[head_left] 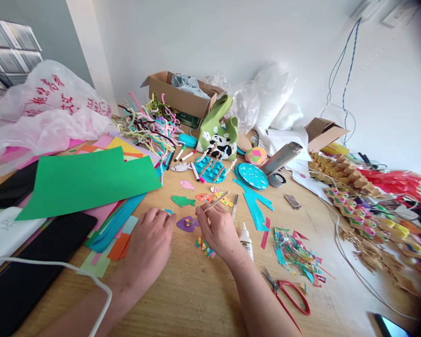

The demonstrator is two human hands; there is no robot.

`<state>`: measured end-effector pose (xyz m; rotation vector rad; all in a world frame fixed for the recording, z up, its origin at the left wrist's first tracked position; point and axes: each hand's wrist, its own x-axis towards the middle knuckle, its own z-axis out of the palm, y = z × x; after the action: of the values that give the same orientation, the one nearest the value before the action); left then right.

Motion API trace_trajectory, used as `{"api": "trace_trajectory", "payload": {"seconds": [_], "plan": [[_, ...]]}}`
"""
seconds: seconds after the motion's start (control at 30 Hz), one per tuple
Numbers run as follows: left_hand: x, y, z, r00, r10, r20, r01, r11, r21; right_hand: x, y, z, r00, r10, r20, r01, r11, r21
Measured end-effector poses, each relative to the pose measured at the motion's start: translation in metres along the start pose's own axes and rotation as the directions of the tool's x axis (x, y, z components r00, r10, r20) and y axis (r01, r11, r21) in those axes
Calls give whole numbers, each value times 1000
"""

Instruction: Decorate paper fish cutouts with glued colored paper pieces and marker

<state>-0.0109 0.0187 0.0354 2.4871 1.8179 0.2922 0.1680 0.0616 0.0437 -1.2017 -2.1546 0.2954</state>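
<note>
I am pinching a thin wooden stick (215, 202) in my right hand (219, 232), fingers closed round its lower end so the tip is angling up and away over the paper fish. My left hand (150, 243) is resting on the counter (196, 299) with its fingers curled down, the tips pressing near a small blue scrap just left of the purple paper fish (187, 223); whether they are pinching anything I cannot tell. The purple fish is lying flat between my two hands, with the green fish (183, 201) and the orange fish (205, 198) just beyond it. I am judging this as the mounting step: fitting stick to fish. The glue bottle (246, 239) is standing just right of my right wrist, so the next move is calling for glue and a steady hold, then lining the stick up along the fish
</note>
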Motion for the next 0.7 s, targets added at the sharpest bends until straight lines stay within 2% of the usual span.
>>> {"api": "trace_trajectory", "payload": {"seconds": [0.17,0.43,0.7], "plan": [[4,-7,-11,998,-45,41,44,999,25,0,0,0,1000,-5,-4,5,1000,11],[5,-11,0,995,-65,72,72,993,-97,1,1,1,1000,-13,-20,12,1000,-2],[2,-4,10,996,90,25,-86,986,-140,0,1,1,1000,-20,-21,20,1000,-20]]}}
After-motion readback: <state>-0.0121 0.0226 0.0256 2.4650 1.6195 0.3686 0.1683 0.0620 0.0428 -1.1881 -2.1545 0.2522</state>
